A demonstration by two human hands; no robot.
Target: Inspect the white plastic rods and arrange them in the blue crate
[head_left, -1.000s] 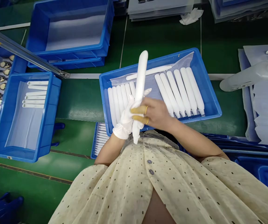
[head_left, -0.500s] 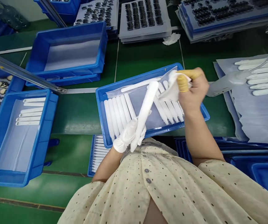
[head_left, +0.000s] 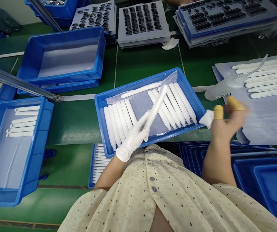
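Observation:
My left hand (head_left: 133, 139), in a white glove, grips the lower end of a long white rod (head_left: 156, 109) and holds it slanted over the blue tray (head_left: 99, 104). Several more white rods lie in rows in that tray. My right hand (head_left: 226, 120), bare with yellow finger cots on two fingers, is to the right of the tray's corner. It pinches a small white cloth (head_left: 207, 118). A grey spray bottle (head_left: 222, 86) lies just beyond the right hand.
A blue bin (head_left: 40, 138) at left holds several flat white sticks on a liner. An empty blue bin (head_left: 63, 58) sits at the back left. Sheets with more white rods (head_left: 263, 77) lie at right. Trays of small dark parts (head_left: 143, 22) are at the back. Stacked blue trays (head_left: 261, 161) sit near right.
My right hand has come down and to the right, off the rod's top, with the cloth in it. The left hand has tilted the rod lower over the tray.

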